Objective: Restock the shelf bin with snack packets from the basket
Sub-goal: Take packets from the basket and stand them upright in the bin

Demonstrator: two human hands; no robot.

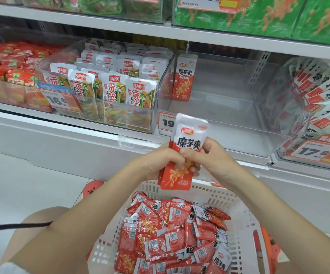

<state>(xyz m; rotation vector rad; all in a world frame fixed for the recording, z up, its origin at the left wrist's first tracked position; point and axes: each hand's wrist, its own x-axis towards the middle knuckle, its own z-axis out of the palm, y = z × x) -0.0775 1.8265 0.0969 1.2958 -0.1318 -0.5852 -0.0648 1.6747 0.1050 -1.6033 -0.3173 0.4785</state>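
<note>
Left hand (pixel 161 162) and right hand (pixel 205 155) both pinch packets (pixel 180 155) above the basket (pixel 215 196), below the bin (pixel 239 123).

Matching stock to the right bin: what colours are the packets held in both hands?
The held packets are white on top, red-orange below, with black lettering; head view.

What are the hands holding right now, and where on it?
Both hands, left and right, grip a small stack of red snack packets around its middle, upright above the basket.
</note>
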